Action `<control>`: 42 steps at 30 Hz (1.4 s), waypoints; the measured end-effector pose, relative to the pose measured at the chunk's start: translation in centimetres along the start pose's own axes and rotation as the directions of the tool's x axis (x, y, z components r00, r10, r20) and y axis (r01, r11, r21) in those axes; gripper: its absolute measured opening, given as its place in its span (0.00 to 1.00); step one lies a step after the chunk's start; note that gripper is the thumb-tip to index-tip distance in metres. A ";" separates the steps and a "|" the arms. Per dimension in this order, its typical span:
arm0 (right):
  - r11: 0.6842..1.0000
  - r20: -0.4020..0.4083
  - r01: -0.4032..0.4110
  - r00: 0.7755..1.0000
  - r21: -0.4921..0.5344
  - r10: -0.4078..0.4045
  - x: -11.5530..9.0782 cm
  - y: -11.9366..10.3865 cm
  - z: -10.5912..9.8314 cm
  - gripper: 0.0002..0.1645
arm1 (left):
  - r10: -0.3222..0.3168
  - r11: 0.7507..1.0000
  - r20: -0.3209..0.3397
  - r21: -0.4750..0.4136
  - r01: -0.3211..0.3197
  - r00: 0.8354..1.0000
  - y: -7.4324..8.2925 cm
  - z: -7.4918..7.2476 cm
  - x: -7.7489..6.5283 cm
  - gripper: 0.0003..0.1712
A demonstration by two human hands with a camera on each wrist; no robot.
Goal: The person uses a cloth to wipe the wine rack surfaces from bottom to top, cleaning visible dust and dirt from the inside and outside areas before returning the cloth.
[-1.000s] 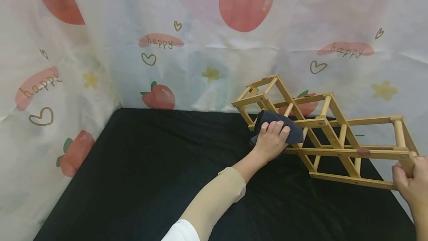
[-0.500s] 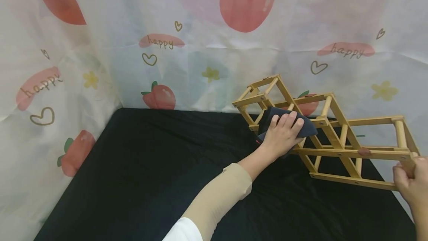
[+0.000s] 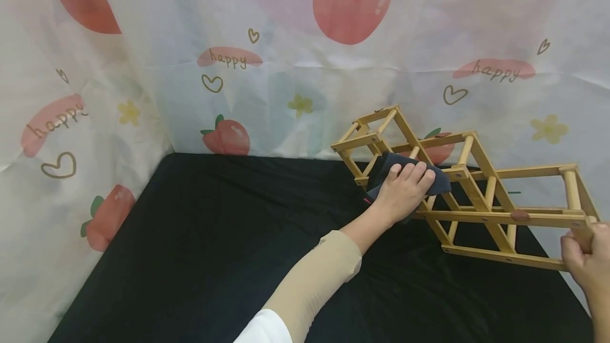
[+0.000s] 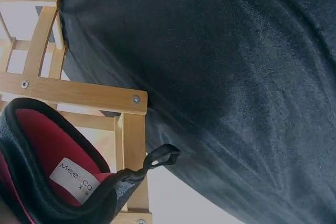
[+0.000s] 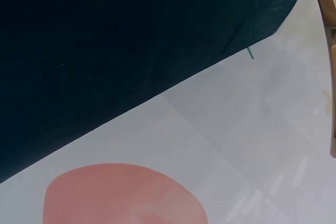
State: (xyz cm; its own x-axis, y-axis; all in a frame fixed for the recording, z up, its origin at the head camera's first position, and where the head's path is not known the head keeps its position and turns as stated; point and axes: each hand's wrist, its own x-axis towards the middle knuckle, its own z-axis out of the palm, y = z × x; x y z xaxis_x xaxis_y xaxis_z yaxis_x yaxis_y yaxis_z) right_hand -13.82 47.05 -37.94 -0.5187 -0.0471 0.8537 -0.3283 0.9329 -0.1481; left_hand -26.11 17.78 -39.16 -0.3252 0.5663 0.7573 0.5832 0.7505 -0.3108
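Observation:
My left hand (image 3: 402,192) grips a dark navy slip-on shoe (image 3: 441,181) from above, against the left part of a wooden slatted rack (image 3: 543,220). In the left wrist view the shoe (image 4: 52,135) shows its red lining, a white label and a black pull loop at the opening. Its toe is hidden there. At the rack's right end, my right hand (image 3: 591,261) holds the corner post, partly cut off by the picture's edge. Only a strip of the rack (image 5: 334,93) enters the right wrist view, where the hand itself is out of sight.
A black cloth (image 3: 214,237) covers the table beneath the rack. Behind and to the left hangs a pale curtain (image 3: 281,20) printed with fruit, hearts and "happy". The rack's zigzag frame stands close to the back curtain.
Between the first two frames, my left hand and the shoe shifted right and slightly up along the rack. Since then they have hardly moved. The right hand and the rack hold still.

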 end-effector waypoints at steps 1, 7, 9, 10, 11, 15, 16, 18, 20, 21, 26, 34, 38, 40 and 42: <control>1.000 -0.004 -0.003 1.000 0.004 0.003 0.0 0.0 0.0 0.16 | 0.007 1.000 -0.015 0.012 -0.007 1.000 0.0 0.0 0.0 0.08; 1.000 -0.034 -0.020 0.999 -0.006 0.019 -0.3 0.2 0.2 0.15 | 0.036 0.999 -0.017 0.028 -0.036 0.999 -0.3 0.3 -0.4 0.08; 1.000 -0.030 -0.016 0.999 -0.018 0.015 -0.2 0.1 0.2 0.16 | 0.034 0.999 -0.009 0.029 -0.034 0.999 -0.4 0.6 -0.8 0.08; 1.000 -0.029 -0.015 0.999 -0.019 0.015 -0.1 0.1 0.2 0.16 | 0.032 0.999 -0.005 0.030 -0.032 0.999 -0.5 0.7 -1.1 0.08; 1.000 -0.025 -0.015 1.000 -0.023 0.015 -0.1 0.0 0.1 0.16 | 0.029 0.999 -0.003 0.030 -0.029 1.000 -0.6 1.0 -1.4 0.08; 1.000 0.008 -0.013 1.000 -0.018 0.013 -0.1 0.1 -0.1 0.15 | 0.013 1.000 0.028 0.028 -0.013 1.000 -1.0 1.6 -2.8 0.08; 1.000 0.022 -0.015 1.000 -0.018 0.016 -0.1 0.1 -0.1 0.15 | 0.009 1.000 0.029 0.029 -0.010 1.000 -1.1 1.7 -3.1 0.08; 1.000 0.048 -0.017 0.999 -0.009 0.018 -0.1 0.2 -0.2 0.15 | -0.001 1.000 0.016 0.031 0.001 1.000 -1.3 2.0 -3.5 0.05; 1.000 0.065 -0.025 0.998 -0.003 0.025 -0.2 0.2 -0.3 0.16 | -0.014 0.999 -0.009 0.033 0.014 1.000 -1.3 2.2 -3.7 0.04; 1.000 0.066 -0.027 0.997 -0.001 0.027 -0.2 0.2 -0.3 0.17 | -0.019 0.999 -0.021 0.033 0.019 1.000 -1.3 2.2 -3.8 0.07; 0.999 0.045 -0.032 0.998 -0.006 0.032 -0.3 0.2 -0.3 0.16 | -0.037 0.999 -0.065 0.007 0.037 0.997 -1.2 2.1 -3.9 0.20; 0.999 0.026 -0.018 0.999 -0.041 0.019 -0.1 0.0 -0.2 0.17 | -0.015 0.999 0.004 -0.030 0.015 1.000 -0.5 1.1 -2.6 0.17; 0.999 -0.010 -0.023 1.000 -0.034 0.022 -0.1 -0.2 -0.1 0.16 | -0.019 0.999 0.044 -0.050 0.021 0.999 -0.5 1.0 -2.4 0.18; 0.999 0.009 -0.007 1.000 -0.042 0.008 0.0 -0.1 -0.2 0.16 | -0.018 0.998 0.047 -0.061 0.021 0.999 -0.5 1.0 -2.3 0.16; 0.999 0.037 0.015 0.999 -0.041 -0.014 0.1 -0.1 -0.3 0.16 | -0.015 0.997 0.037 -0.072 0.017 0.999 -0.6 1.1 -2.3 0.12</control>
State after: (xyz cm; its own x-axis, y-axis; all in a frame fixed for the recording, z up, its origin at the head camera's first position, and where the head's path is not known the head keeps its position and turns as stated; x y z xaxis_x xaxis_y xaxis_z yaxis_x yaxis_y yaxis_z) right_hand -13.64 47.05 -37.69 -0.5431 -0.0730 0.8365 -0.3033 0.9460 -0.1144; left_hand -26.54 16.39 -41.33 -0.3610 0.5675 0.7401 0.6295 0.7338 -0.2556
